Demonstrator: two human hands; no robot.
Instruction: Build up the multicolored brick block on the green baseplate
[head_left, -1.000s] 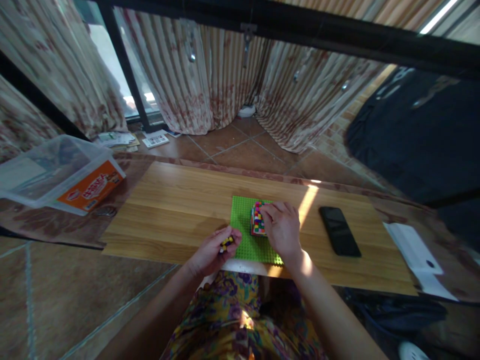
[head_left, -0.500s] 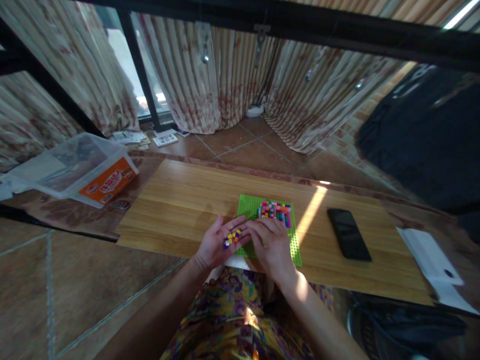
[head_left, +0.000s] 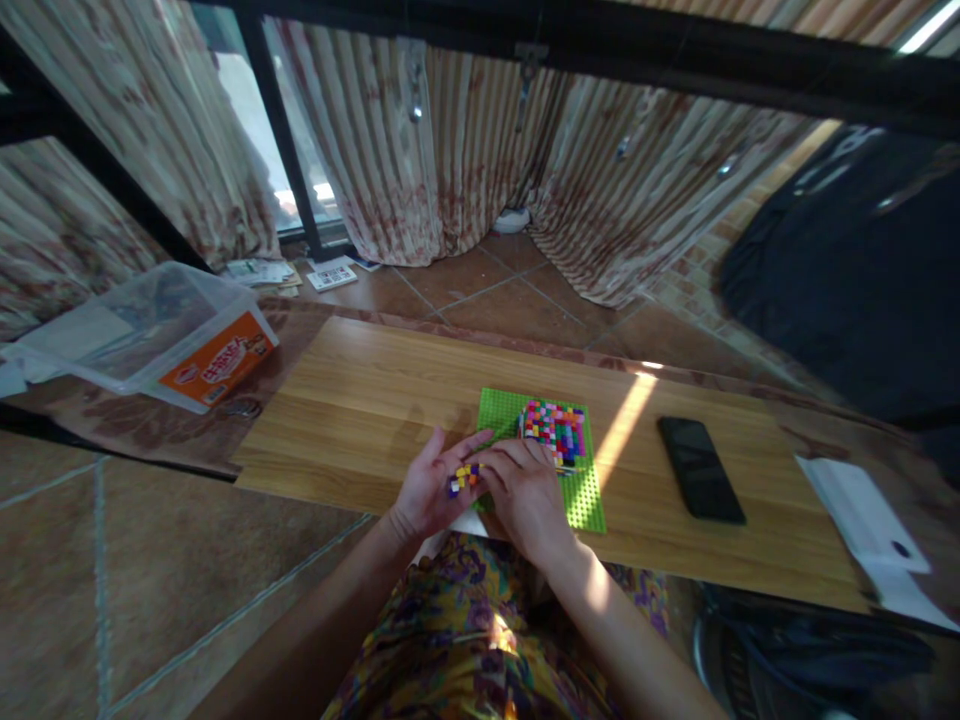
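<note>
My left hand [head_left: 429,495] is turned palm up with its fingers stretched out, bearing several tiny toy bricks [head_left: 465,478] in yellow, orange, white and purple. Over its fingers reaches my right hand [head_left: 526,495], its bent fingertips at the edge of those bricks; whatever they pinch is hidden. Just beyond both hands lies a green studded baseplate [head_left: 585,500]. On it stands a multicoloured brick structure [head_left: 546,424], walls around a hollow middle, its near left part covered by my right hand.
The baseplate rests on a wooden board [head_left: 360,400]. To the right lie a black phone [head_left: 701,470] and a white paper or box piece [head_left: 862,515]. A clear plastic bin [head_left: 150,340] with an orange label stands at the left. Curtains [head_left: 480,160] hang behind.
My right hand has shifted left and slightly nearer me, from the brick structure to the bricks in my left palm. More of the structure shows now. My left hand stays nearly still.
</note>
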